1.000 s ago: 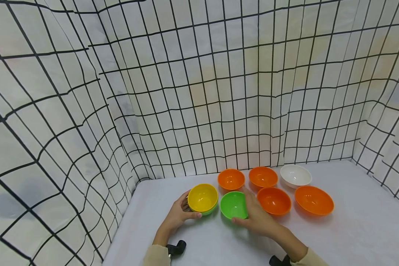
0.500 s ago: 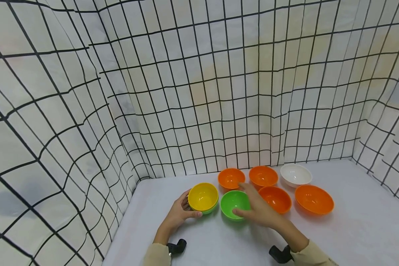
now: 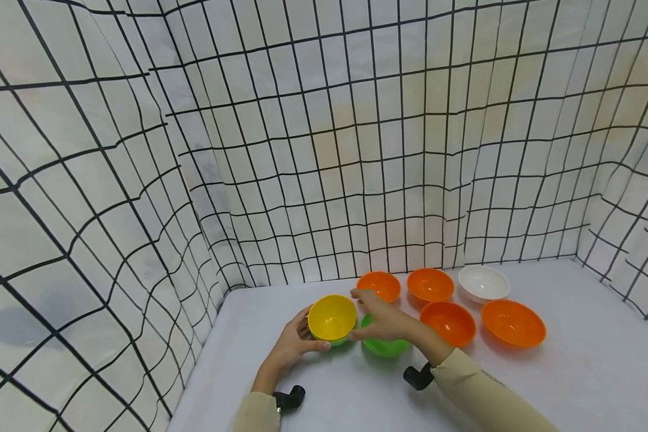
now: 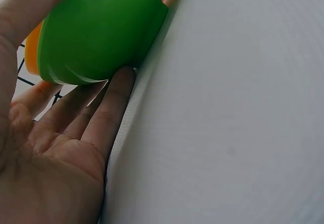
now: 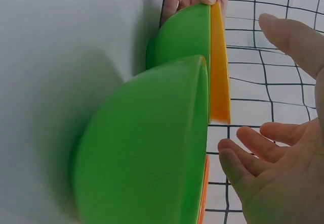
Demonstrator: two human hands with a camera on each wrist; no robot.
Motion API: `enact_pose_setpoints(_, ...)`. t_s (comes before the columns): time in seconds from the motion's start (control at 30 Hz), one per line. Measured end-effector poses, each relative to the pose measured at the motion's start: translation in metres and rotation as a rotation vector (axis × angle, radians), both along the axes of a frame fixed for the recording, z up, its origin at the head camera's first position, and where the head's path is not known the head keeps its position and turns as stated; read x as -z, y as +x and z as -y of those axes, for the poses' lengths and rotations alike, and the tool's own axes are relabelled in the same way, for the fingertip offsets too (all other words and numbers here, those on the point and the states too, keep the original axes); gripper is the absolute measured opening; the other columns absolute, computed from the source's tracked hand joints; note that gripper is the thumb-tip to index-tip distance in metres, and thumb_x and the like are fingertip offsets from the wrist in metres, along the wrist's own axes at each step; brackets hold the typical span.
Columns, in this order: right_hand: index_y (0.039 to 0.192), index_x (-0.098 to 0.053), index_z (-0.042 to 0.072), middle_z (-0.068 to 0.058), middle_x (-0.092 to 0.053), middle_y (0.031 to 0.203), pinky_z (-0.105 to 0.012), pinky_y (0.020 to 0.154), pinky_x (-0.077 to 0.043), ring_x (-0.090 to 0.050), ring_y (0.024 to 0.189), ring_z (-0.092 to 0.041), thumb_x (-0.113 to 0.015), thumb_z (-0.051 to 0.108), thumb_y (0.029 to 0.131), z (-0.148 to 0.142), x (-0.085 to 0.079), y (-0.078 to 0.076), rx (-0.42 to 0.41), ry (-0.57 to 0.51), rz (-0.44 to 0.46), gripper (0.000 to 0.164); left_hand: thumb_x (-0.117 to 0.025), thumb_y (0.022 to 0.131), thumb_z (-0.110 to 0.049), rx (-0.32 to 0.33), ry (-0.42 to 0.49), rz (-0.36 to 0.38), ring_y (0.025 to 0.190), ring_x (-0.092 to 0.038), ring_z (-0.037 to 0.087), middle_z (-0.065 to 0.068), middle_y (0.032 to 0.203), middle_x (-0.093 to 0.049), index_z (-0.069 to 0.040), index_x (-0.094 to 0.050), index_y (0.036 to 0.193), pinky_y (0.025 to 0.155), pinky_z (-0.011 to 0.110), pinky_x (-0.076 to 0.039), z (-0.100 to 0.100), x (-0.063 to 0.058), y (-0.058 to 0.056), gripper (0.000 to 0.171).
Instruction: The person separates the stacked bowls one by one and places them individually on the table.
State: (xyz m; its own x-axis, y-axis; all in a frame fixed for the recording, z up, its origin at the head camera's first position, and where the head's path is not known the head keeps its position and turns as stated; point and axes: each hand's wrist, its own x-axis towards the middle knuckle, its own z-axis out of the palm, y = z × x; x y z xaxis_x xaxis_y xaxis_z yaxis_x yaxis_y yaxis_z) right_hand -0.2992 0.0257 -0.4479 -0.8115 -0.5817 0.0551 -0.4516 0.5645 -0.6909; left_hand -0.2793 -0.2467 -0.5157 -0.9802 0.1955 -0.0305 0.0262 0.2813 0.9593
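A yellow bowl (image 3: 332, 317) sits nested in a green bowl (image 4: 101, 32) at the left of the group. My left hand (image 3: 291, 345) holds this pair from the left, thumb at the near side and fingers behind. In the right wrist view the left thumb lies at the green rim, just below the yellow band. A second green bowl (image 3: 386, 349) stands right beside the pair. Over it hovers my right hand (image 3: 383, 318), fingers extended and thumb spread, its fingertips near the yellow rim. Nothing lies between them in the right wrist view (image 5: 283, 153).
Behind and to the right stand several orange bowls, among them a back-left one (image 3: 386, 285) and a wide one (image 3: 513, 324). A white bowl (image 3: 483, 283) is at the back right. A grid-patterned cloth wall (image 3: 324, 180) rises behind the white table (image 3: 335, 396).
My right hand has left the second green bowl's right side and moved left over it, toward the yellow bowl. My left hand keeps its place on the nested pair.
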Motion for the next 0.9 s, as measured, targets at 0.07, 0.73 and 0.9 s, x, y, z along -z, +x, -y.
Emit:
enact_pose_setpoints(0.07, 0.158, -0.030, 0.008, -0.013, -0.040, 0.161, -0.056, 0.118, -0.043, -0.047, 0.142, -0.033, -0.085, 0.042, 0.082, 0.005, -0.002, -0.004, -0.010, 0.021, 0.015, 0.100, -0.092, 0.076, -0.030, 0.005, -0.003, 0.002, 0.147, -0.044, 0.036, 0.014, 0.161, -0.043, -0.022, -0.031, 0.161, 0.123, 0.055, -0.035, -0.001, 0.000, 0.000, 0.104)
enact_pose_setpoints(0.73, 0.160, -0.026, 0.004, -0.015, -0.045, 0.155, -0.052, 0.115, -0.047, -0.053, 0.127, -0.026, -0.093, 0.038, 0.073, 0.036, 0.005, -0.026, -0.040, 0.162, 0.048, 0.115, -0.089, 0.079, -0.030, 0.001, -0.020, -0.002, 0.149, -0.041, 0.037, 0.013, 0.164, -0.039, -0.021, -0.031, 0.161, 0.124, 0.056, -0.034, -0.001, -0.003, 0.001, 0.101)
enact_pose_setpoints(0.9, 0.160, -0.027, 0.004, -0.015, -0.047, 0.154, -0.052, 0.114, -0.048, -0.054, 0.125, -0.026, -0.094, 0.040, 0.071, 0.038, 0.007, -0.027, -0.038, 0.170, 0.051, 0.117, -0.089, 0.081, -0.028, 0.008, -0.013, -0.003, 0.149, -0.040, 0.038, 0.013, 0.164, -0.039, -0.022, -0.031, 0.161, 0.124, 0.058, -0.033, -0.001, -0.001, 0.001, 0.099)
